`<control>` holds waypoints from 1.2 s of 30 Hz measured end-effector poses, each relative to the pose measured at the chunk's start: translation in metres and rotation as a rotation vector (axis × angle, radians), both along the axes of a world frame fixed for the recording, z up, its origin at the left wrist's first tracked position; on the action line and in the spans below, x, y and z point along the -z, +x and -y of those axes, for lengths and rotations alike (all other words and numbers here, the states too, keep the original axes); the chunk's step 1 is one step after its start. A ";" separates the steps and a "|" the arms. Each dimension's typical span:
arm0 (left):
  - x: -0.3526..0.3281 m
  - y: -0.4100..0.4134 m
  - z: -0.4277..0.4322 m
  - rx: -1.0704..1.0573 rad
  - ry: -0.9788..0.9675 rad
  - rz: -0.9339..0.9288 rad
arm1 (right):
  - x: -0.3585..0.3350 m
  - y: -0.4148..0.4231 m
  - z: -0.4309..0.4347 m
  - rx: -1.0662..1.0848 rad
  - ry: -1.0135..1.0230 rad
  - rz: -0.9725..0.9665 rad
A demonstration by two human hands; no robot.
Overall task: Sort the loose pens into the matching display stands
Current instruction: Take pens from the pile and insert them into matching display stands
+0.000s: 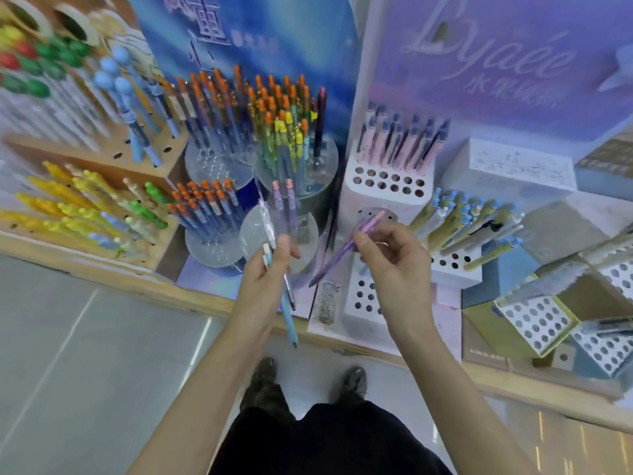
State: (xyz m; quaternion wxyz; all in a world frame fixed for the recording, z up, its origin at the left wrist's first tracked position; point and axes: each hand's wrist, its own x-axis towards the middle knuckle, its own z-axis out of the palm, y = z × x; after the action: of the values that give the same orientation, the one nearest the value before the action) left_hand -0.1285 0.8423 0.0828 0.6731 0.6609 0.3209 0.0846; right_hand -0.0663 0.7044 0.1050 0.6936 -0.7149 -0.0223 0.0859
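Left hand (267, 269) was gripping a small bundle: a light blue pen (288, 322) pointing tip-down toward the floor and a clear pen (267, 217) sticking up past the thumb. Bundle may have had a third pen, too blurred to tell. Right hand (394, 265) pinched a purple pen (334, 261) between thumb and fingers, pink end up-right, tip angled down-left; could have been two pens together, can't tell. Both hands hovered over the shelf edge, near each other but apart. Just behind the left hand stood a clear round stand (308, 231) holding two matching purple pens with pink caps (290, 200). A white perforated stand (363, 296) sat below the right hand, its visible holes unfilled.
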 end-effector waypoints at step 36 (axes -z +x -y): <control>-0.002 0.001 -0.110 0.268 -0.093 0.065 | 0.034 0.000 -0.091 0.195 -0.475 0.478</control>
State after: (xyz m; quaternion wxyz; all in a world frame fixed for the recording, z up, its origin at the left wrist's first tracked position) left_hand -0.1272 0.9518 0.0848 0.7184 0.6628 0.2112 0.0004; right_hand -0.0658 0.7953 0.0707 0.4881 -0.8549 -0.0951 -0.1479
